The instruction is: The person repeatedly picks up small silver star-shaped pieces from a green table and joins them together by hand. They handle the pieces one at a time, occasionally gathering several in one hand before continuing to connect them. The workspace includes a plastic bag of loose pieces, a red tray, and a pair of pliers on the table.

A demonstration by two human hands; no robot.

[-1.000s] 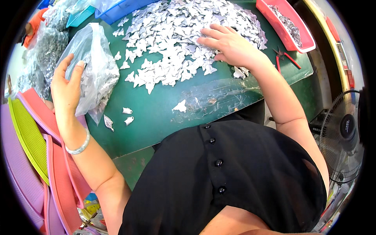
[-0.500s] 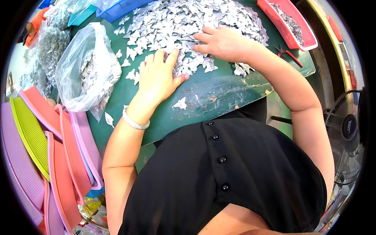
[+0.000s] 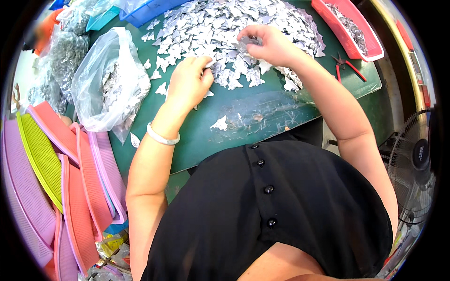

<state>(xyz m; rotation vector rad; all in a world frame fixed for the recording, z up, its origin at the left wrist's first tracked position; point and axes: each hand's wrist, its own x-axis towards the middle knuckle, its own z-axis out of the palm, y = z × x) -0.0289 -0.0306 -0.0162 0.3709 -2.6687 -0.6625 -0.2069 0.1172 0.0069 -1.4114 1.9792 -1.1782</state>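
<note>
A wide heap of silver butterfly-shaped metal pieces [image 3: 211, 30] covers the far part of the green table. At its near edge my left hand [image 3: 187, 80] is closed, fingers curled toward the thumb, with a bit of a silver piece [image 3: 209, 63] showing at the fingertips. My right hand [image 3: 276, 48], over the heap's near right side, pinches a greyish butterfly piece [image 3: 249, 42] between thumb and fingers. A single butterfly piece [image 3: 220, 123] lies apart, nearer to me. More pieces [image 3: 289, 80] sit partly behind my right forearm.
A clear plastic bag [image 3: 110, 84] of pieces stands left. Red-handled pliers [image 3: 346, 68] lie at right, near a pink basket [image 3: 372, 52] of metal parts. A blue bin [image 3: 150, 14] is at the back. Stacked plastic baskets [image 3: 77, 201] rise at left; a fan [image 3: 410, 159] stands right.
Both hands were spread flat on the heap's near edge; now their fingers have curled in. The right hand has lifted a butterfly piece. The left fingers have closed at the heap's edge.
</note>
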